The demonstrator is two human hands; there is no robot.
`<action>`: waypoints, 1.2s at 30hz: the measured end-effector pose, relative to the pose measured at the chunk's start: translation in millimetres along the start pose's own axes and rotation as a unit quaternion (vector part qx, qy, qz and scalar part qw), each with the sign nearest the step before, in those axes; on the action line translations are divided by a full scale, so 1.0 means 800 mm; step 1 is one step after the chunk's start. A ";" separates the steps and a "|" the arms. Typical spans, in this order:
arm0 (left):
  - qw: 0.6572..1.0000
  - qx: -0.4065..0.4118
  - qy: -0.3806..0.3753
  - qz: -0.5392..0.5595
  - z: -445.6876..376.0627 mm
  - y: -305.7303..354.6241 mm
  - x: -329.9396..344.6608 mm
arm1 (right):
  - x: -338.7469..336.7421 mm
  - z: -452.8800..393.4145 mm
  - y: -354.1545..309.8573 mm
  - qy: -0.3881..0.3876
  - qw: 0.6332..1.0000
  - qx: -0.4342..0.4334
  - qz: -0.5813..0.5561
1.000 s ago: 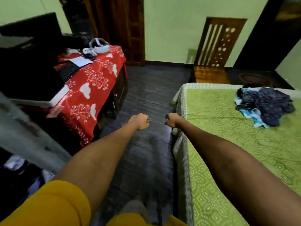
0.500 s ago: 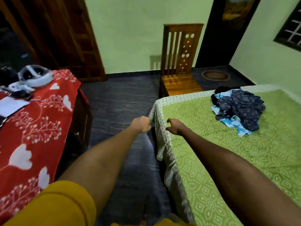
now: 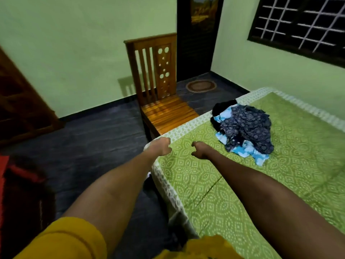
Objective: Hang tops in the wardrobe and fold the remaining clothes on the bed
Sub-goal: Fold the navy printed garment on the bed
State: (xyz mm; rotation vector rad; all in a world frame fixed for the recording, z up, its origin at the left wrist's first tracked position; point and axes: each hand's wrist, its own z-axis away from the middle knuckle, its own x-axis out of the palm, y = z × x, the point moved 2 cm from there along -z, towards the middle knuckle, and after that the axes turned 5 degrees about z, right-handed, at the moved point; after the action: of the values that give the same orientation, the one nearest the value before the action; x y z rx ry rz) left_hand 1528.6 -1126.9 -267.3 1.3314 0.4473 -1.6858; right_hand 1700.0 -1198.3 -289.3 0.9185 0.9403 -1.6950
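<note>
My left hand and right hand are curled up, holding nothing, stretched toward the pile of clothes lying far off on the green bed, so I can grab them.

My left hand hangs over the near corner of the bed, and my right hand is just beside it, further in over the bedspread. Ahead and to the right of my right hand, a heap of clothes lies on the bed near its far edge. A chair stands on the floor just beyond that edge, backed against the wall. A mat lies behind the chair, before a door. A window sits in the right-hand wall.
</note>
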 end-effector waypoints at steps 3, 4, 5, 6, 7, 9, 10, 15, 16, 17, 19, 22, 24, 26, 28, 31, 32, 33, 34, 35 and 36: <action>0.999 0.029 0.016 0.006 -0.079 0.008 -0.029 | -0.026 -0.057 0.028 0.010 0.999 0.027 -0.022; 0.999 0.039 0.015 0.005 -0.097 0.014 -0.035 | -0.033 -0.069 0.035 0.011 0.999 0.037 -0.030; 0.999 0.055 0.003 0.002 -0.122 0.020 -0.040 | -0.038 -0.084 0.046 0.011 0.998 0.044 -0.040; 0.998 0.067 -0.010 -0.009 -0.141 0.025 -0.041 | -0.041 -0.093 0.052 0.007 0.998 0.052 -0.039; 0.996 0.084 -0.026 -0.019 -0.169 0.030 -0.044 | -0.046 -0.107 0.062 0.004 0.997 0.064 -0.045; 0.993 0.105 -0.049 -0.017 -0.216 0.038 -0.047 | -0.051 -0.131 0.082 0.002 0.994 0.092 -0.067; 0.991 0.123 -0.055 -0.021 -0.247 0.046 -0.052 | -0.056 -0.148 0.096 0.009 0.990 0.112 -0.083; 0.971 0.203 -0.109 -0.064 -0.366 0.086 -0.059 | -0.069 -0.205 0.150 0.038 0.964 0.215 -0.152; 0.967 0.217 -0.120 -0.067 -0.385 0.092 -0.059 | -0.070 -0.211 0.156 0.039 0.958 0.233 -0.164; 0.962 0.230 -0.131 -0.069 -0.409 0.103 -0.061 | -0.072 -0.220 0.165 0.038 0.948 0.255 -0.185; 0.957 0.245 -0.144 -0.062 -0.442 0.117 -0.060 | -0.068 -0.234 0.180 0.032 0.934 0.282 -0.214; 0.944 0.273 -0.174 -0.067 -0.484 0.139 -0.050 | -0.058 -0.257 0.202 0.033 0.908 0.334 -0.251; 0.938 0.280 -0.197 -0.060 -0.500 0.146 -0.033 | -0.045 -0.268 0.210 0.033 0.893 0.353 -0.276; 0.936 0.274 -0.215 -0.052 -0.525 0.154 -0.010 | -0.028 -0.286 0.224 0.028 0.878 0.365 -0.308; 0.937 0.257 -0.236 -0.035 -0.548 0.160 0.024 | -0.006 -0.309 0.249 0.034 0.845 0.379 -0.376; 0.936 0.228 -0.269 0.011 -0.576 0.162 0.073 | 0.018 -0.346 0.295 0.074 0.727 0.421 -0.537; 0.936 0.217 -0.276 0.031 -0.586 0.159 0.093 | 0.026 -0.362 0.311 0.088 0.655 0.436 -0.611; 0.937 0.207 -0.278 0.051 -0.592 0.157 0.107 | 0.033 -0.374 0.326 0.107 0.573 0.444 -0.680; 0.937 0.195 -0.280 0.072 -0.596 0.154 0.117 | 0.038 -0.386 0.342 0.130 0.502 0.445 -0.730; 0.938 0.183 -0.282 0.087 -0.604 0.152 0.130 | 0.045 -0.400 0.358 0.153 0.445 0.439 -0.765; 0.938 0.175 -0.282 0.102 -0.610 0.150 0.140 | 0.050 -0.412 0.372 0.172 0.399 0.431 -0.791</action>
State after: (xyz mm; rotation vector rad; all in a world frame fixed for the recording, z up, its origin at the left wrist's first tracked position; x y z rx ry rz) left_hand 1906.6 -876.0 -510.3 1.0165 -0.3280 -1.9220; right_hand 2023.7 -991.8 -515.9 0.9282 1.2735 -4.1024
